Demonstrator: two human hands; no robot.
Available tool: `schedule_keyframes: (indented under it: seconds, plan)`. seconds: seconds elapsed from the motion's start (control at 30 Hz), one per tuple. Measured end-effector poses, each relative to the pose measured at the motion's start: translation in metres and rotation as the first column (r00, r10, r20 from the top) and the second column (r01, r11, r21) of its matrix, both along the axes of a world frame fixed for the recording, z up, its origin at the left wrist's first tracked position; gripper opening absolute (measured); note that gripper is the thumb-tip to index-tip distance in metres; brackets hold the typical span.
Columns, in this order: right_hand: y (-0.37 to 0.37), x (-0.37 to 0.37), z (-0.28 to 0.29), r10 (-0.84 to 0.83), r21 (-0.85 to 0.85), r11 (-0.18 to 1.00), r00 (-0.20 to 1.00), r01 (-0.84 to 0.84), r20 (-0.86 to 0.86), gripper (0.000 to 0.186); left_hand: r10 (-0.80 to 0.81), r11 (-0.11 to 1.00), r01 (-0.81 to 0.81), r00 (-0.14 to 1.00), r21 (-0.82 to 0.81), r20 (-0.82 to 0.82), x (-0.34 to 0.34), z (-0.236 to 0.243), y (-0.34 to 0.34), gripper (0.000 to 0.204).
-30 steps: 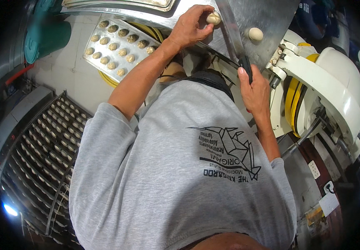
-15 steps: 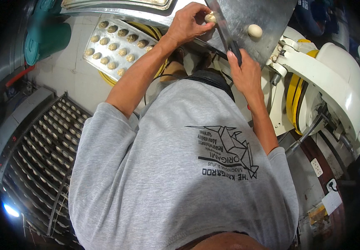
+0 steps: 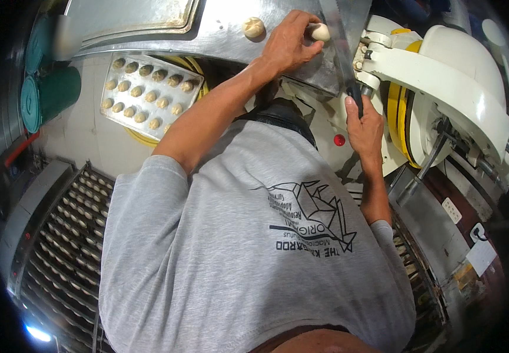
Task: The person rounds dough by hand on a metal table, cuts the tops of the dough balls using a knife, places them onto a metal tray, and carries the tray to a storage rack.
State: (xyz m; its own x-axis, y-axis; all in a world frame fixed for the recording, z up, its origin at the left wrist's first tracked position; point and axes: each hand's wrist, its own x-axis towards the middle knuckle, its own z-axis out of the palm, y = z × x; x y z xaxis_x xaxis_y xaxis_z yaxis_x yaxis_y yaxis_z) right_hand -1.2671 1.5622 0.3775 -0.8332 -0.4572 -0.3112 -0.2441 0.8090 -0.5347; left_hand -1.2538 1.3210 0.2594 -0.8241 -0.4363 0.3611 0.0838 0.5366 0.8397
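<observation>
My left hand (image 3: 291, 44) has its fingertips around a smooth pale dough ball (image 3: 319, 32) on the steel table (image 3: 225, 41). A scored dough ball (image 3: 253, 27) rests just left of that hand. My right hand (image 3: 362, 128) is closed on the black handle of a long knife (image 3: 353, 88), whose blade extends up along the right side of the smooth ball. Below the table's edge at the left, a metal tray (image 3: 116, 117) carries several rows of scored dough balls.
A large white machine (image 3: 454, 88) with a yellow band and a red button (image 3: 339, 140) stands at the right. A flat pan (image 3: 131, 20) lies on the table's left. Green bins (image 3: 51, 100) stand left; a slatted rack (image 3: 66, 247) of dough pieces is at lower left.
The scored ball that my left hand held is released at its left; that hand has moved onto the smooth ball. The knife has shifted, and the whole view has shifted too.
</observation>
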Motion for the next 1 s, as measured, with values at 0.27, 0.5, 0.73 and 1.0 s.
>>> schedule_keyframes:
  seconds: [0.27,0.5,0.73,1.0]
  plan:
    - [0.006,-0.008,-0.003,0.038,0.033,0.999,0.999,-0.039,0.029,0.043,-0.103,0.994,0.101,0.992,0.042,0.075,-0.007,-0.008,-0.005,0.04]
    - [0.012,-0.009,-0.003,0.042,0.021,0.999,0.996,-0.044,0.079,0.041,-0.111,0.994,0.112,0.987,0.001,0.12,-0.005,-0.006,-0.006,0.043]
    - [-0.025,-0.035,-0.031,0.098,-0.063,0.993,0.995,-0.1,-0.028,0.041,-0.122,0.991,0.109,0.972,0.073,0.202,-0.009,0.006,-0.002,0.033]
    - [0.012,-0.002,-0.001,-0.042,-0.063,0.997,0.993,0.049,0.11,0.039,-0.129,0.986,0.128,0.992,-0.11,0.005,-0.009,-0.011,-0.006,0.059]
